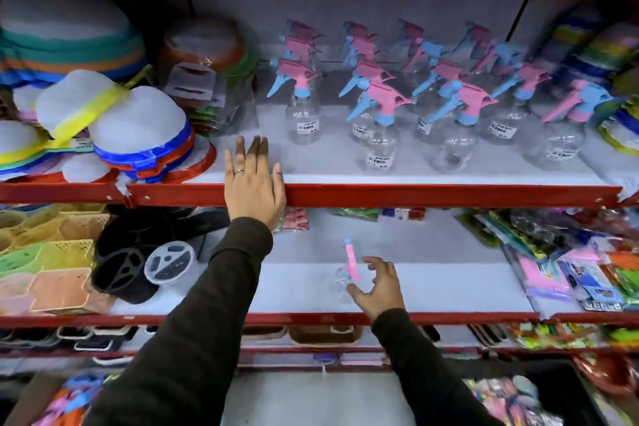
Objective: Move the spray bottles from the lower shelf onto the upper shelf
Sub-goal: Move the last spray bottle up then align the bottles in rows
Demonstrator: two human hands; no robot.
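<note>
Several clear spray bottles (378,135) with pink and blue trigger heads stand in rows on the upper shelf (432,195). One more clear spray bottle (350,270) with a pink trigger stands alone on the lower shelf (449,318), near the middle. My right hand (375,287) is just right of that bottle, fingers spread and curled around it, the thumb at its base. My left hand (254,180) lies flat and open over the red front edge of the upper shelf, left of the bottles, with a ring on one finger.
Stacked mesh food covers (138,135) fill the upper shelf's left side, coloured packs (608,55) its right end. On the lower shelf, pastel baskets (45,263) and black round items (128,263) sit left, packaged goods (581,270) right.
</note>
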